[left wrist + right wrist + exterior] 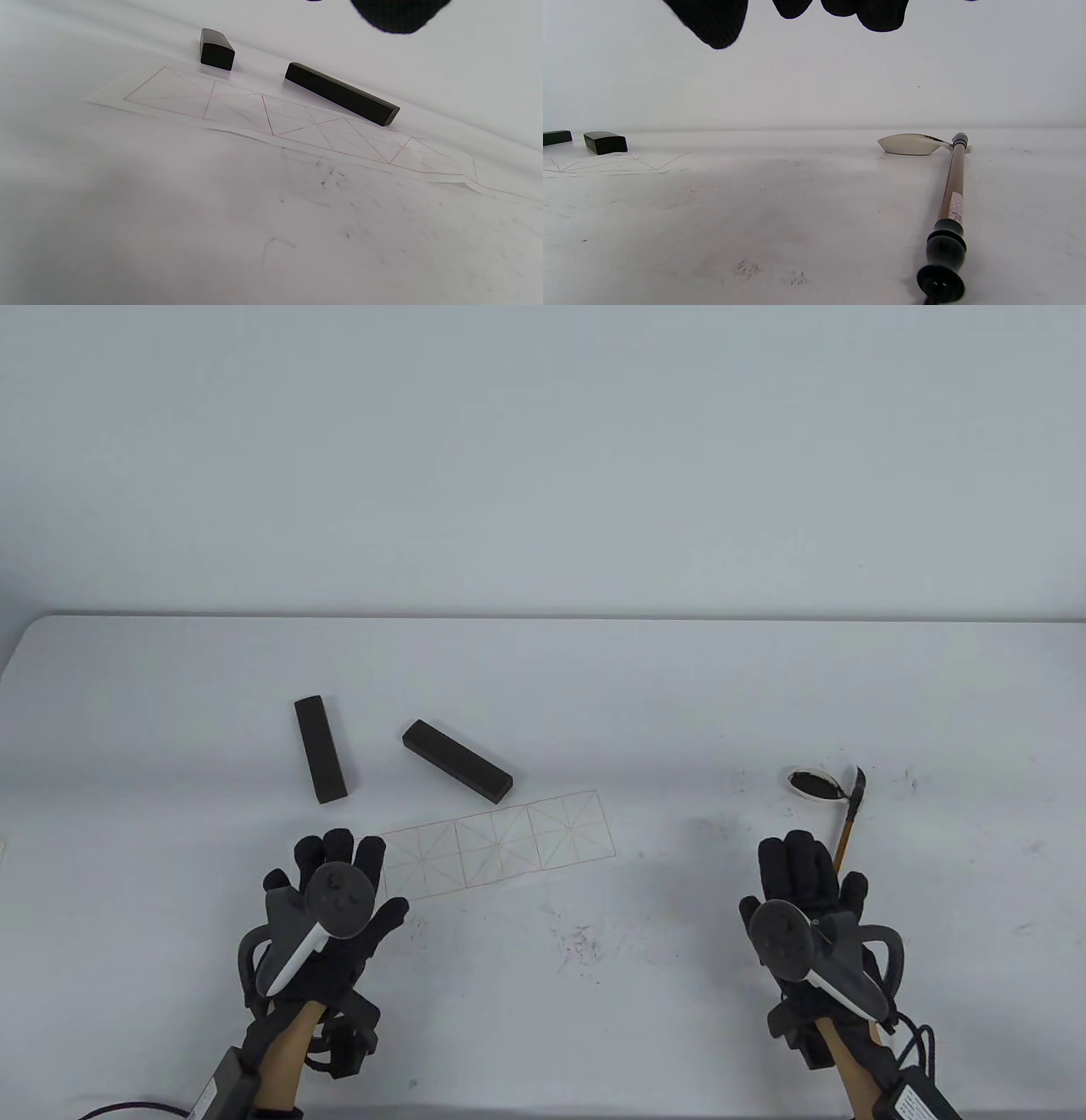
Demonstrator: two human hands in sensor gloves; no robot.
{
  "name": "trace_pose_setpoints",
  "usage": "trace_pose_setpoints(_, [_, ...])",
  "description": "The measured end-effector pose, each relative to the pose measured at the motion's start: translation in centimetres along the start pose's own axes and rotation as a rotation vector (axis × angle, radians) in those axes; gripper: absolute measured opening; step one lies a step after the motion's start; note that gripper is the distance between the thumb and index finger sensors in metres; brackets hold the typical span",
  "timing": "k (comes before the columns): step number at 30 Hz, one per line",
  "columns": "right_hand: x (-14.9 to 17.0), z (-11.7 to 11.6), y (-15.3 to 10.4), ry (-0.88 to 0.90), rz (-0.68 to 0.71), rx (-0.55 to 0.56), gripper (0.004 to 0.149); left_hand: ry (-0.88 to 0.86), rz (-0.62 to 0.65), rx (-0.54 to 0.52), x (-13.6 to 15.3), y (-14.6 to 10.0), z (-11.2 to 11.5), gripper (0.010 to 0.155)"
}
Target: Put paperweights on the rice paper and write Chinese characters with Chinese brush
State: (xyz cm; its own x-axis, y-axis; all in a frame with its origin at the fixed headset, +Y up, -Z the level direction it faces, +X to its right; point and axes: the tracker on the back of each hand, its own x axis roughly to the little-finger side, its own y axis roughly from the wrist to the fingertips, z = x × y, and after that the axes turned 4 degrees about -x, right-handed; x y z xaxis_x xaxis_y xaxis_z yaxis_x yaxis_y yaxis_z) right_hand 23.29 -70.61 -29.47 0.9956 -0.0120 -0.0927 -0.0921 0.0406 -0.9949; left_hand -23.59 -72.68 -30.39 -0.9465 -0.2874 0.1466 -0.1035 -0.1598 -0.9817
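A strip of rice paper with red grid squares lies flat in the middle of the table. Two black paperweight bars sit just behind it, off the paper: one at the left, one slanting near the paper's far edge. A brush lies at the right with its tip on a small white ink dish. My left hand hovers with spread fingers at the paper's left end, holding nothing. My right hand is open beside the brush handle, also empty.
Faint ink smudges mark the white table between my hands and around the dish. The table's far edge meets a plain white wall.
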Motion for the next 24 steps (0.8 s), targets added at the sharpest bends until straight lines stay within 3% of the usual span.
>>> trace_pose_setpoints(13, [0.4,0.7,-0.3,0.038,-0.002,-0.002,0.07,-0.005,-0.054,0.015,0.1,0.7,-0.2,0.081])
trace_pose_setpoints(24, [0.8,0.8,-0.4,0.073,0.007,-0.007,0.07,0.087,-0.094,0.163,-3.5,5.2,0.3,0.085])
